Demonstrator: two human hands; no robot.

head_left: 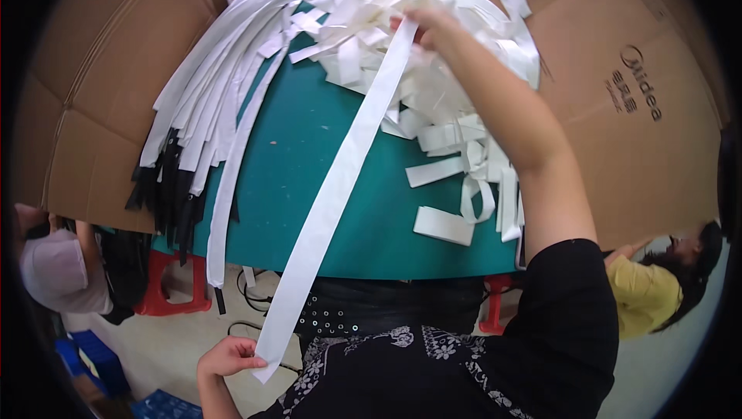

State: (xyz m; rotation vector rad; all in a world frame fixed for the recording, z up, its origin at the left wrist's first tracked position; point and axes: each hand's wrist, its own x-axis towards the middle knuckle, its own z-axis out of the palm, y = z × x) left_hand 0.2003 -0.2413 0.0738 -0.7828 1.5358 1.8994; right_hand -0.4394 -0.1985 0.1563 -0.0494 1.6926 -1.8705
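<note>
A long white fabric strip (338,181) is stretched diagonally across the view. My left hand (231,356) pinches its near end, low and left, beyond the table's front edge. Up at the far end, my right hand (430,26) closes on the strip, partly blurred, in front of a heap of white strips (440,94). To the left lies a bundle of long white strips with black ends (193,110). One similar strip (224,210) hangs over the table's front edge. A folded white piece (444,226) and a looped strip (478,199) lie at the heap's near side.
The green table (309,141) sits between two upright cardboard sheets, one on the left (116,71) and one on the right (634,156). Red stools (171,284) stand below the edge. Other people sit at the far left (66,272) and far right (645,291). A blue crate (97,361) stands on the floor.
</note>
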